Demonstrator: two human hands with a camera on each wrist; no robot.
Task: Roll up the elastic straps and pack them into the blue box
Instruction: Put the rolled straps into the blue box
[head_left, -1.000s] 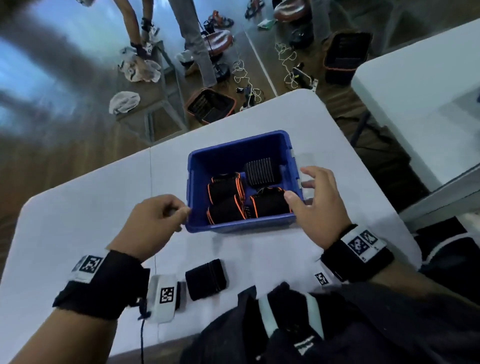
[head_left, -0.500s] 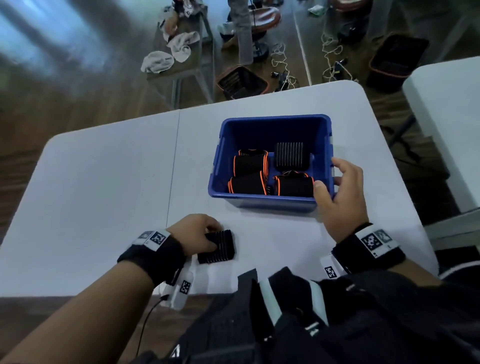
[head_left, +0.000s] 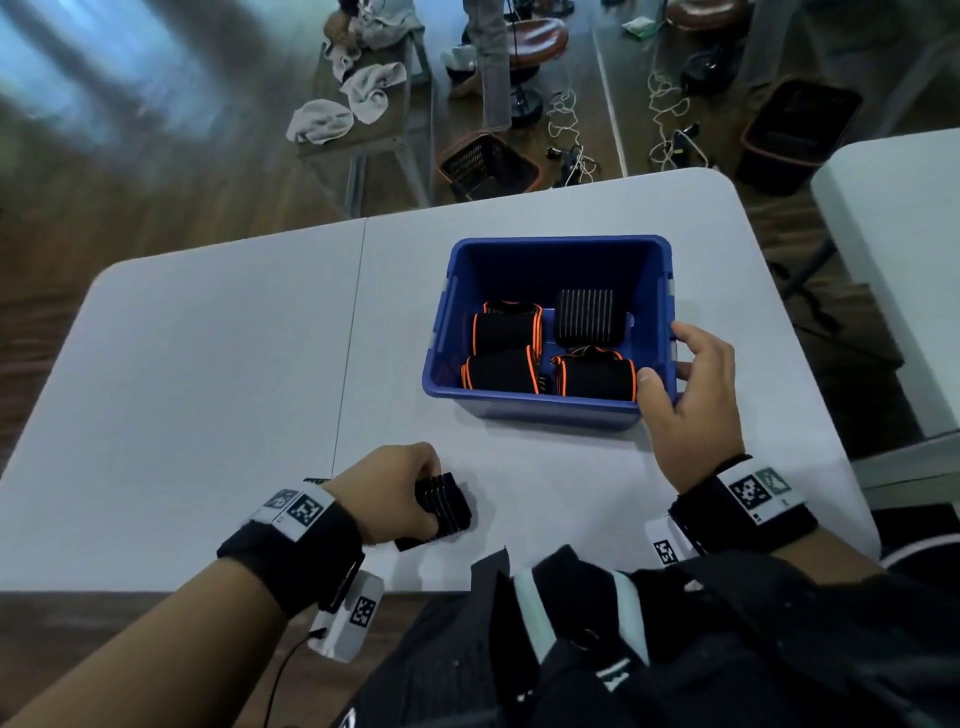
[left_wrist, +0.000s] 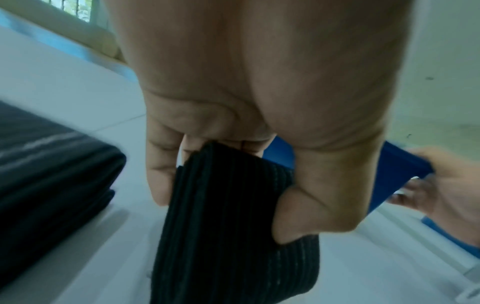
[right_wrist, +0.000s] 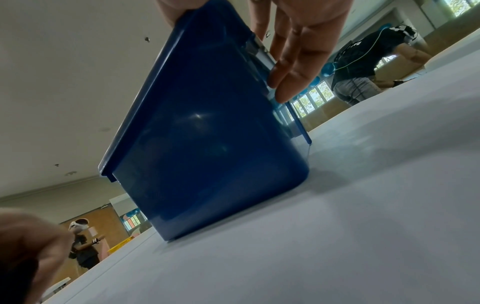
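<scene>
The blue box (head_left: 556, 249) stands on the white table and holds three black rolls with orange edging (head_left: 506, 332) and one black ribbed roll (head_left: 589, 317). My right hand (head_left: 685, 384) grips the box's near right corner, thumb over the rim and fingers on the outer wall (right_wrist: 293, 67). My left hand (head_left: 395, 493) grips a black ribbed rolled strap (head_left: 444, 501) near the table's front edge; the thumb and fingers pinch it from both sides (left_wrist: 233, 205).
The white table (head_left: 208, 374) has a seam down its middle. A second white table (head_left: 904, 218) stands to the right. Beyond the far edge are baskets (head_left: 485, 166), cables, a stool and a bench with towels. Another person stands there.
My left hand moved from the box's left side back to the table's front edge and took hold of the black ribbed roll. My right hand stayed on the box corner.
</scene>
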